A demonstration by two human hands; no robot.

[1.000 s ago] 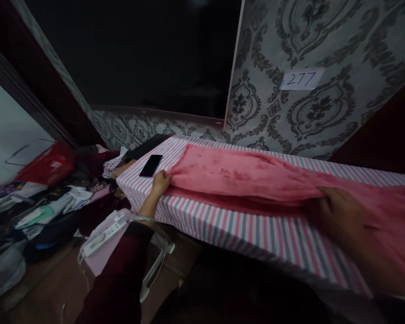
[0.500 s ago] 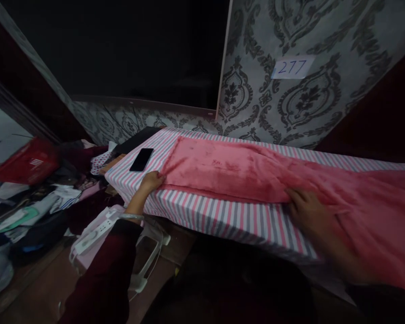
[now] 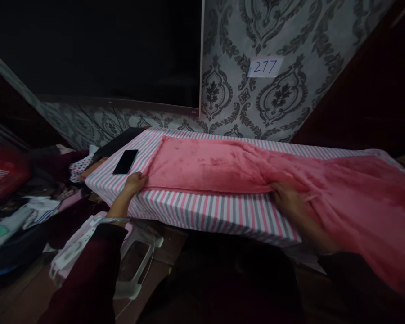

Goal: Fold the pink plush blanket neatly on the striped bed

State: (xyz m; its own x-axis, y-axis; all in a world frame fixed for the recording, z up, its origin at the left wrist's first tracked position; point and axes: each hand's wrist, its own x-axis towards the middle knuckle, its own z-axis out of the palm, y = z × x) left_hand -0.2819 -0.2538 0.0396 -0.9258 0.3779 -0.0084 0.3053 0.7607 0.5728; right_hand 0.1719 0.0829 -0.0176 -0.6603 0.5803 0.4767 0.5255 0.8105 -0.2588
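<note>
As the left hand [image 3: 135, 183] pinches a soft, fuzzy pink blanket [image 3: 205, 164], the right hand [image 3: 286, 198] touches its front edge.
The blanket lies on a long table with a pink, gray and white striped cover [image 3: 202, 211], flat toward the table's left and wrinkly toward its right, where it droops over the table's front. The left hand is closed on the blanket's near left corner; the right hand has bent fingers, and I cannot tell whether they grip the edge. A flat black phone [image 3: 125, 162] lies on the table's left end. Behind the table, a gray patterned wall [image 3: 280, 96] holds a big black TV [image 3: 114, 49] and a white paper marked 277 [image 3: 265, 66]. Messy clothes [image 3: 40, 209] lie left of the table.
</note>
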